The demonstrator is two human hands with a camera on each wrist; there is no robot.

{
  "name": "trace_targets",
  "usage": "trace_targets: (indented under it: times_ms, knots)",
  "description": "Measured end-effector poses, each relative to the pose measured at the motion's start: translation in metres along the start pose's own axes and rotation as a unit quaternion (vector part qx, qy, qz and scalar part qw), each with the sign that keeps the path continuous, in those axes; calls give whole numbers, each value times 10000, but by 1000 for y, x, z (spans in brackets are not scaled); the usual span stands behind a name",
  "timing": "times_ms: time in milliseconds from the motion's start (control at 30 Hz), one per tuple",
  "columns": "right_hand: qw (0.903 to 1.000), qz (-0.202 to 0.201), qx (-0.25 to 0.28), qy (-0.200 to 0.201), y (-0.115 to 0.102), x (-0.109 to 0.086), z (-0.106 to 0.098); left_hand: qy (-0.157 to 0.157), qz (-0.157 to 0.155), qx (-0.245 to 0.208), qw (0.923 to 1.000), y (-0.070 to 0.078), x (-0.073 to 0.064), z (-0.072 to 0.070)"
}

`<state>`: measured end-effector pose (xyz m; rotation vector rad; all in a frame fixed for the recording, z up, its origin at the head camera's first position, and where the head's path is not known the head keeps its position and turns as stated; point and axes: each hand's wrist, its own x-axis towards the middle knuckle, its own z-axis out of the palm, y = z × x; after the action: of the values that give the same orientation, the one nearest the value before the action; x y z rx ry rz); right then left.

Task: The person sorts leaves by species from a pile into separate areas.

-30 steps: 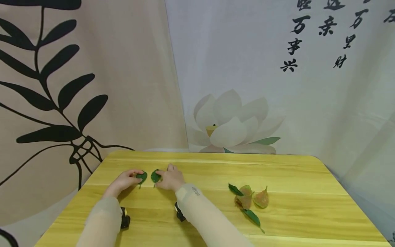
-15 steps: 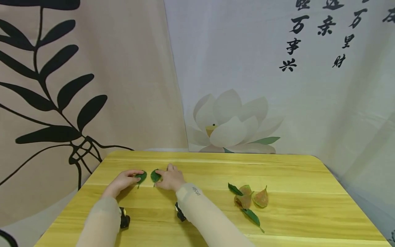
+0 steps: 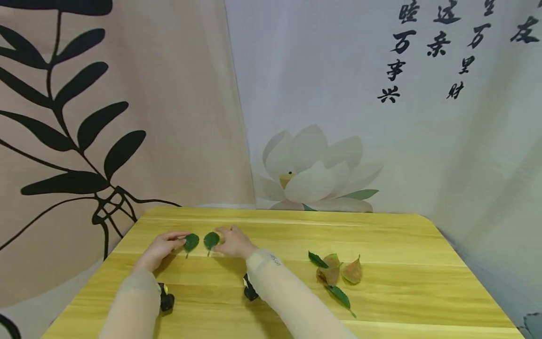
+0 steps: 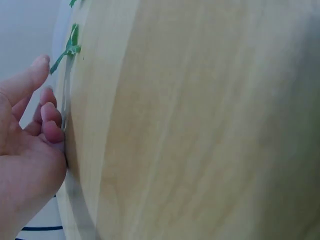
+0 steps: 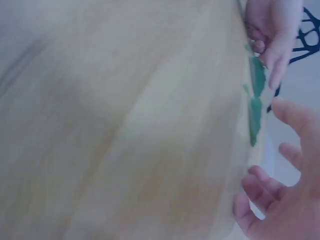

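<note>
Two rounded green leaves lie side by side near the table's far left: the left leaf (image 3: 192,242) and the right leaf (image 3: 211,240), stems toward the person. My left hand (image 3: 163,247) is at the outer edge of the left leaf, fingertips right at its rim. In the left wrist view its thumb is spread and the other fingers are loosely bent. Just right of the other leaf, my right hand (image 3: 235,242) has thumb and fingers apart with nothing between them. Both leaves also show beyond that hand in the right wrist view, edge-on.
On the right of the wooden table (image 3: 402,292) lies a loose cluster: reddish-brown leaves (image 3: 352,271), a small dark green leaf (image 3: 316,259) and a longer green leaf (image 3: 338,295). A printed cloth backdrop (image 3: 190,117) hangs behind the table.
Both hands have drawn outward off the two green leaves, left hand to the left and right hand to the right, uncovering them. The head view has shifted slightly.
</note>
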<state>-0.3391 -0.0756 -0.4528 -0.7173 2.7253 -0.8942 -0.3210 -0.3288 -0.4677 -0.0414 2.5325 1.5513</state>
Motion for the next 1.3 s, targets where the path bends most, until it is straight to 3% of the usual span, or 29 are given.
trace_targets:
  times_ms: [133,267,367,500,667,800,1033,1167,1300]
  knots:
    - [9969,-230,747,-93,6,-4,-10,190,108,-289,9993,-6,1,-7]
    - [9948,-668,754,-175,10,-14,-23,259,184,-440,9985,-7,-4,-13]
    - [9921,-958,766,-281,15,-30,-35,152,292,-292,9990,2,-10,-12]
    - [9870,-1301,876,-342,28,-62,-57,-135,630,57,9979,25,-13,0]
    - [9826,-1533,982,-368,44,-117,-88,-646,1121,206,9914,56,-19,24]
    - [9812,-1407,1296,-266,61,-162,-109,-1184,1600,430,9791,76,-27,49]
    - [9789,-712,1897,257,106,-224,-132,-1863,2134,528,9576,99,-35,99]
    - [9678,-188,2483,368,132,-250,-133,-2244,2244,433,9473,108,-36,132]
    - [9544,297,2935,446,154,-268,-131,-2418,2301,363,9420,119,-36,166]
